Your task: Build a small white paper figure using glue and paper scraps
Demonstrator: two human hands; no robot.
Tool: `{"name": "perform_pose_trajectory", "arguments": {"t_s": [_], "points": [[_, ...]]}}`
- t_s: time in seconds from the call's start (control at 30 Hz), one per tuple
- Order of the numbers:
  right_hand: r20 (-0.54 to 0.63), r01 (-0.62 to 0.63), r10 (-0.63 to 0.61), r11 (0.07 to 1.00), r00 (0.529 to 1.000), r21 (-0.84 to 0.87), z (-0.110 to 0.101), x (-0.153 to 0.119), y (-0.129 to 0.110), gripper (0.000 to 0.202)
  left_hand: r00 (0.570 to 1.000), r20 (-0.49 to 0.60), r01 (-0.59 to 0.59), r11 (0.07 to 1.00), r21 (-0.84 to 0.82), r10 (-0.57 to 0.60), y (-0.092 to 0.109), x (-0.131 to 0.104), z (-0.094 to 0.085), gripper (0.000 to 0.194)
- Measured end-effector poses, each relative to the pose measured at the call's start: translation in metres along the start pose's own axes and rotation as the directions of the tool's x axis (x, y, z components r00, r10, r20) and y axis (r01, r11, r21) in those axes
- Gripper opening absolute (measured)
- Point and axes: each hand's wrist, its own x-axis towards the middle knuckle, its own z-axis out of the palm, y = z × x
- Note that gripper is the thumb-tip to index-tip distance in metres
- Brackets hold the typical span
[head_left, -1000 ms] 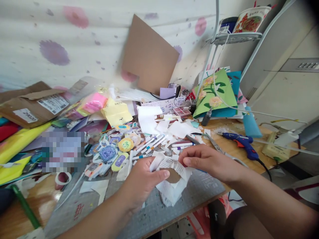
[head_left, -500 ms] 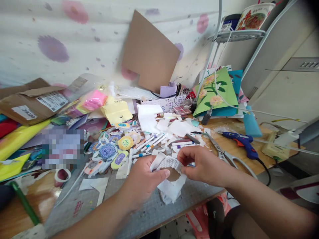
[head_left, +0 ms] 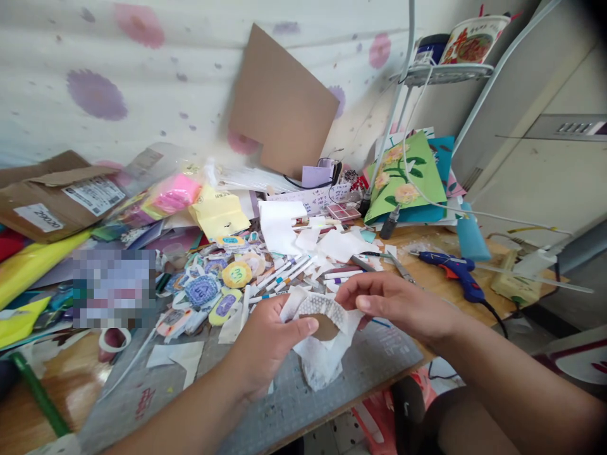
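My left hand (head_left: 272,341) grips a piece of white textured tissue (head_left: 325,373) with its thumb pressed on the top. Inside its folded edges shows a brown oval of cardboard (head_left: 325,327). At the tissue's right edge, the fingers of my right hand (head_left: 393,306) are curled closed on a fold; the fingertips are partly hidden. Both hands hold the piece above a grey cutting mat (head_left: 265,417). Just beyond my left hand lies a heap of paper badges (head_left: 202,289) with coloured drawings.
Several markers (head_left: 284,275) and white paper scraps (head_left: 339,243) cover the middle. To the right are scissors (head_left: 401,268) and a blue glue gun (head_left: 455,268) with a cable. A brown cardboard sheet (head_left: 287,101) leans on the wall, and a cardboard box (head_left: 61,196) stands left.
My right hand has shifted slightly right and turned, drawing the tissue's right edge outward. More of the brown cardboard oval shows now. My left hand keeps its grip.
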Motion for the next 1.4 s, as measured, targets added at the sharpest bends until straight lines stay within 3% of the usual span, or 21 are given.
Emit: {"name": "perform_pose_trajectory", "arguments": {"t_s": [0.17, 0.33, 0.5, 0.6, 0.7, 0.87, 1.03, 1.1, 1.17, 1.23, 1.33, 1.4], "points": [[-0.088, -0.01, 0.021, 0.992, 0.996, 0.122, 0.005, -0.006, 0.013, 0.029, 1.0, 0.019, 0.017, 0.99, -0.141, -0.015, 0.002, -0.001, 0.003, 0.019], [-0.114, -0.04, 0.044, 0.999, 0.993, 0.033, 0.014, -0.005, 0.012, 0.032, 0.999, 0.0, 0.035, 0.988, -0.151, -0.035, 0.001, -0.001, 0.003, 0.023], [-0.131, -0.042, 0.036, 0.998, 0.991, -0.042, 0.014, -0.006, 0.006, 0.033, 0.996, -0.065, -0.055, 0.996, 0.073, 0.06, 0.001, -0.002, 0.001, 0.021], [-0.173, -0.027, 0.013, 0.996, 0.985, -0.079, 0.021, -0.004, 0.002, 0.029, 0.977, -0.152, -0.097, 0.948, 0.304, 0.149, 0.001, -0.004, 0.0, 0.021], [-0.25, -0.056, 0.0, 0.974, 0.968, -0.218, 0.029, -0.001, -0.001, 0.025, 0.962, -0.174, -0.122, 0.898, 0.423, 0.212, 0.001, -0.006, -0.001, 0.021], [-0.343, -0.076, -0.156, 0.814, 0.926, -0.576, 0.038, 0.003, 0.001, 0.027, 0.953, -0.207, -0.106, 0.886, 0.451, 0.219, -0.001, -0.007, 0.001, 0.015], [-0.28, -0.027, -0.323, 0.609, 0.904, -0.792, 0.041, 0.006, 0.003, 0.025, 0.96, -0.188, -0.107, 0.888, 0.447, 0.21, -0.002, -0.007, 0.003, 0.012], [-0.249, -0.01, -0.332, 0.583, 0.91, -0.812, 0.041, 0.005, 0.001, 0.021, 0.962, -0.198, -0.082, 0.889, 0.451, 0.189, -0.003, -0.007, 0.003, 0.012], [-0.234, 0.011, -0.31, 0.621, 0.921, -0.783, 0.039, 0.004, -0.002, 0.017, 0.966, -0.195, -0.076, 0.908, 0.411, 0.169, -0.004, -0.006, 0.003, 0.013], [-0.205, 0.049, -0.26, 0.721, 0.944, -0.691, 0.035, 0.001, -0.004, 0.013, 0.971, -0.18, -0.091, 0.944, 0.317, 0.155, -0.004, -0.006, 0.002, 0.014], [-0.176, 0.104, -0.203, 0.884, 0.963, -0.455, 0.03, -0.001, -0.003, 0.011, 0.985, -0.139, -0.084, 0.987, 0.14, 0.104, -0.005, -0.005, 0.002, 0.018], [-0.196, 0.133, -0.201, 0.94, 0.96, -0.313, 0.029, -0.001, 0.001, 0.006, 0.991, -0.117, -0.064, 0.996, 0.059, 0.07, -0.004, -0.004, 0.002, 0.02]]}}
